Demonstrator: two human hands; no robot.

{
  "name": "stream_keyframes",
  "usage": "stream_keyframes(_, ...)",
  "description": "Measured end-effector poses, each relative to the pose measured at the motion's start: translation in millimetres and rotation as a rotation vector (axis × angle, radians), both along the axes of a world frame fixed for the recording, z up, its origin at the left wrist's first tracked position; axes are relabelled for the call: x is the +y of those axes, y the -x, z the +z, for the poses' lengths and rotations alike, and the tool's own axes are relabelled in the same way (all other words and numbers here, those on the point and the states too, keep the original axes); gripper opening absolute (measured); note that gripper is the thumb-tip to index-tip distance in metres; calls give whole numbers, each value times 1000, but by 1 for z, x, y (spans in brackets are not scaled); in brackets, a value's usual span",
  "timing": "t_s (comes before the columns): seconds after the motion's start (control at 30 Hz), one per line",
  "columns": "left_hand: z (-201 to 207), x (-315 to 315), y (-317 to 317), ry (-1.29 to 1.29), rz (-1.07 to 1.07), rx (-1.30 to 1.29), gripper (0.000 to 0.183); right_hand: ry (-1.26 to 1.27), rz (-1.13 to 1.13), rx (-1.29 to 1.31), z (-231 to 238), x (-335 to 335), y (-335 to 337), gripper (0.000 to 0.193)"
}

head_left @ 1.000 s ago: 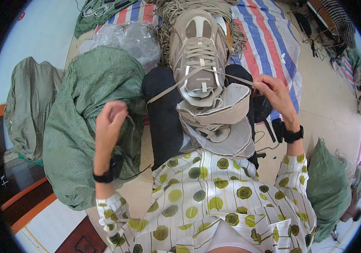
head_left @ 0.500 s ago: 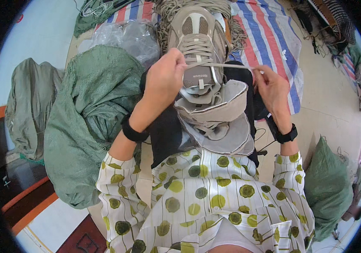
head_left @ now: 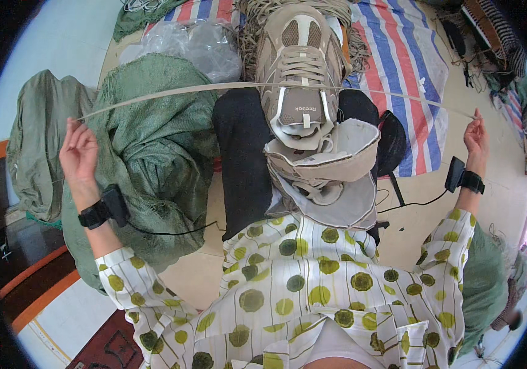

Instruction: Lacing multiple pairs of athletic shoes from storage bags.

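A beige-and-grey shoe upper (head_left: 305, 61) lies on my lap, toe end away from me, with a lace laced through its front eyelets. Out to both sides run the two long ends of the shoelace (head_left: 183, 90). Far out on the left, my left hand (head_left: 81, 149) pinches one end between its fingertips. At the far right, the other end sits in the pinched fingertips of my right hand (head_left: 476, 140). Nearer to my body, further grey shoe uppers (head_left: 331, 200) rest stacked, their linings showing.
Green woven sacks (head_left: 153, 129) bulge on the left, beside clear plastic bags (head_left: 193, 49). Beyond the shoe lies a heap of loose laces (head_left: 357, 52) on a striped red, white and blue sheet (head_left: 399, 74). Another green sack (head_left: 483, 277) stands on the right. Cables trail from both wristbands.
Both hands have moved outward from beside the shoe, the left to the left and the right to the right. The lace ends now stretch wide across the shoe.
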State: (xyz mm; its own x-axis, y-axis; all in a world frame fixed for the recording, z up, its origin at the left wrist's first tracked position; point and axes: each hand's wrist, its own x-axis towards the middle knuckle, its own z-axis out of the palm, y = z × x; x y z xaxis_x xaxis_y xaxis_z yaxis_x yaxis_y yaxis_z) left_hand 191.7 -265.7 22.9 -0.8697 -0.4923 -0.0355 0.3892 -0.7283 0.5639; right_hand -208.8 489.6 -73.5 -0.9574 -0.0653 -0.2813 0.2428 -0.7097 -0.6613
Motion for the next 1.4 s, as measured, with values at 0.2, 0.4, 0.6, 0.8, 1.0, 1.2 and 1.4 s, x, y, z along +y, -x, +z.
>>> stream_keyframes(0.2, -14, -3, 9, 235, 506, -438, 34, -262, 301, 136, -16, -49, 8, 21)
stream_keyframes(0.4, -33, 168, 80, 1048, -67, -807, 18, -901, 833, 539, 38, -263, -124, 15)
stream_keyframes(0.6, -47, 230, 117, 1051, -237, -619, 15, -1266, 795, 800, 44, -298, -143, 16)
stream_keyframes(0.8, -50, 246, 133, 1075, -147, -627, 5, -1601, 732, 1210, 59, -313, -141, 12)
stream_keyframes(1.0, -50, 245, 145, 1771, 147, -403, 7, -1496, 863, 1477, 57, -323, -113, 10)
stream_keyframes(1.2, -46, 245, 163, 2089, 78, -363, 6, -890, 1142, 507, 26, -310, -110, 17)
stream_keyframes(1.4, -49, 249, 152, 1669, -190, -474, 17, -1185, 898, 714, 33, -315, -139, 30)
